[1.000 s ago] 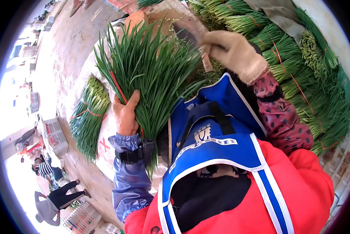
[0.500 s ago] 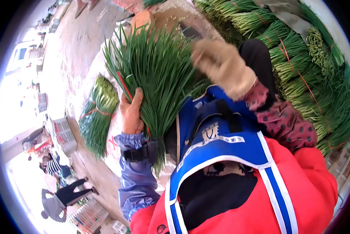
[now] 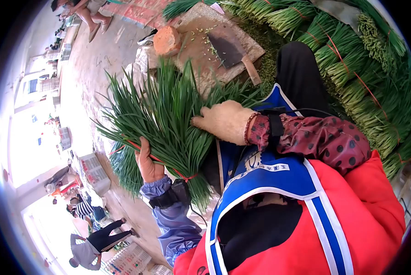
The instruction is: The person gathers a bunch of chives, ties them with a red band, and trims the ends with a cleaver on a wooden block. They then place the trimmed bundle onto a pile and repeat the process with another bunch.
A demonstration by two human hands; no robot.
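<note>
A large bunch of green chives (image 3: 169,110) fans out in front of my lap, with a red tie (image 3: 185,177) round its narrow end. My left hand (image 3: 149,166) grips the bunch from the left, thumb up against the leaves, beside a red strip. My right hand (image 3: 228,123), in a tan glove, presses on the right side of the same chives; its fingertips are partly hidden among the leaves. Behind the left hand lies another tied bunch (image 3: 125,172), mostly covered.
Ahead is a cutting board (image 3: 194,27) scattered with trimmings, bearing a cleaver (image 3: 227,48) and an orange-brown block (image 3: 167,41). Stacked chive bundles (image 3: 347,68) line the right. On the left, people (image 3: 93,247) and crates (image 3: 93,172) stand farther off.
My right hand has come down from over the board onto the chives. The bunch has tilted left and its leaves have spread, uncovering the cleaver and board.
</note>
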